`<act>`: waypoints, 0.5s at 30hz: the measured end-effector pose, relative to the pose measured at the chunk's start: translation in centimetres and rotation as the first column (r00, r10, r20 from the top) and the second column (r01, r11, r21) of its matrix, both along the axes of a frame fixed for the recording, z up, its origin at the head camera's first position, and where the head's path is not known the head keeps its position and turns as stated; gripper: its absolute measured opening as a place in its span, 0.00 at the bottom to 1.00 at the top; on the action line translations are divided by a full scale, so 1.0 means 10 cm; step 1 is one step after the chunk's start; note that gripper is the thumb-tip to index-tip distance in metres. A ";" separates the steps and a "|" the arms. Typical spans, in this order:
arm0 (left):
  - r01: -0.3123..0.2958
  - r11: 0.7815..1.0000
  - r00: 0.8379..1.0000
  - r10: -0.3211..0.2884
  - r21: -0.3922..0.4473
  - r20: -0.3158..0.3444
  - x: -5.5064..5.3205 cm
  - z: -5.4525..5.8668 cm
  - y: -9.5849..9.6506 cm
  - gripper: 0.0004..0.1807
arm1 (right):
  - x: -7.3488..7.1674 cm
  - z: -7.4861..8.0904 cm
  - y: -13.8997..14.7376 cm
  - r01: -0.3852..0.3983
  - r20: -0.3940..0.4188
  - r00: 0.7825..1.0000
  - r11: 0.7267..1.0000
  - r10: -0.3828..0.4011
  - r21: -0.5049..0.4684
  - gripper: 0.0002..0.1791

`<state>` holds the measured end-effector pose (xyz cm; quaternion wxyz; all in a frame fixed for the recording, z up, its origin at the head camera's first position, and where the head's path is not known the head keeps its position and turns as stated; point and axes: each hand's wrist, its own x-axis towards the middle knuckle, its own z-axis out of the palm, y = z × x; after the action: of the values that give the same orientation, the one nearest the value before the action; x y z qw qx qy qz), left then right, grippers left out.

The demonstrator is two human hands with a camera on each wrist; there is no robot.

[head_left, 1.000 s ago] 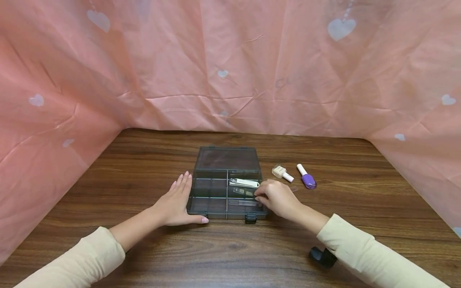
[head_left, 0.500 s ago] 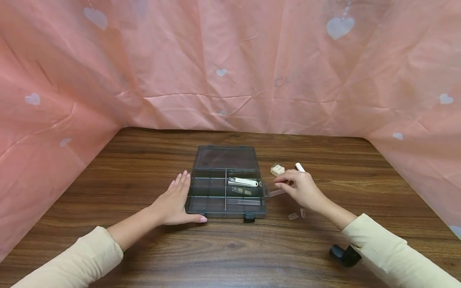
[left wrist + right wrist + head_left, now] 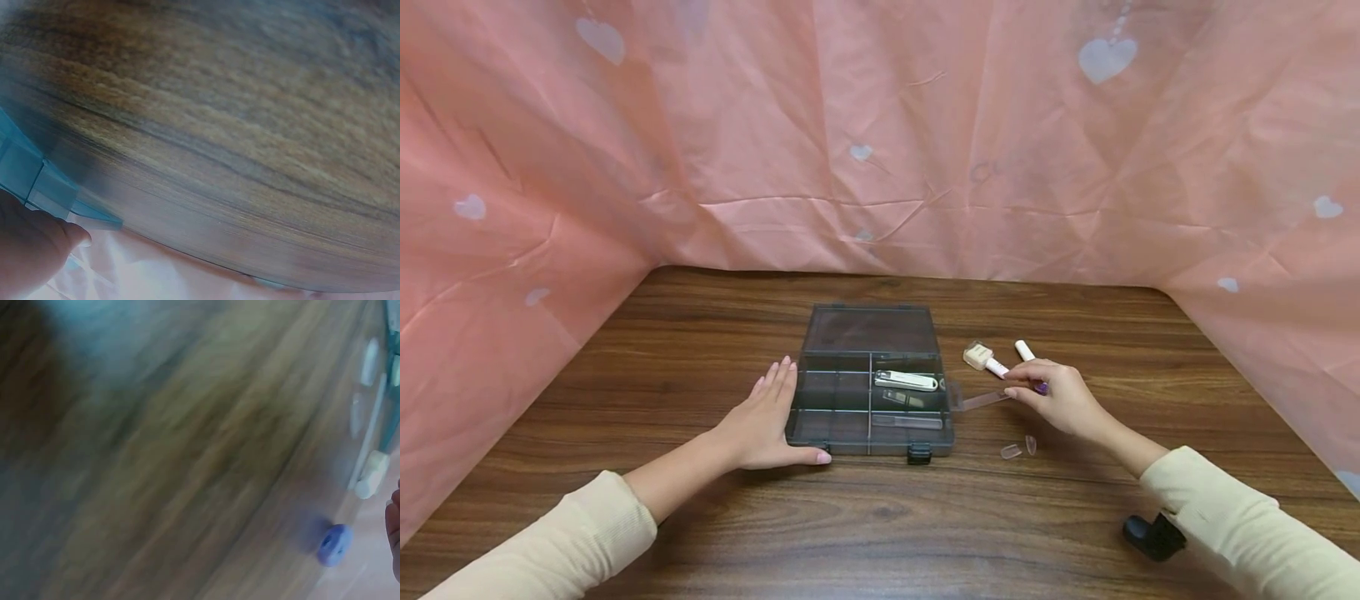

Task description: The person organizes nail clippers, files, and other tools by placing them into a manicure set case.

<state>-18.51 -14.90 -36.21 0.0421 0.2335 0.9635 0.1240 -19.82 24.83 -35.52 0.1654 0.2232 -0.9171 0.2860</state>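
My left hand [image 3: 762,425] lies with straight fingers along the left side of a dark translucent compartment box [image 3: 833,427], its thumb by the front edge. In the box's right half are a white nail clipper [image 3: 906,381], a small clear piece [image 3: 902,399] and a clear strip [image 3: 907,422]. My right hand [image 3: 1060,402] hovers to the right, thumb and forefinger slightly apart. Its fingertips are near the end of another clear strip [image 3: 981,402] on the table; the right wrist view shows them apart from it. Purple nail polish [image 3: 334,545] is partly hidden behind this hand.
A cream nail polish bottle [image 3: 978,356] with a white cap lies right of the box. Two small clear nail-shaped pieces [image 3: 1011,451] lie nearer the front. Pink heart-patterned cloth [image 3: 865,200] surrounds the wooden table [image 3: 715,308].
My right hand has moved away from the box's right compartments, out to the right. The clear strip and nail-shaped pieces on the table have come into sight. My left hand stays put.
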 end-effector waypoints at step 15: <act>-0.004 1.000 1.000 0.004 0.006 -0.001 -0.01 -0.02 0.00 0.69 | -0.11 -0.10 0.10 0.017 0.161 0.987 0.997 -0.030 0.080 0.13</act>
<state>-18.59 -14.90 -36.43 0.0407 0.2319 0.9636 0.1269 -20.93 25.88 -36.50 0.0849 0.1948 -0.9405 0.2652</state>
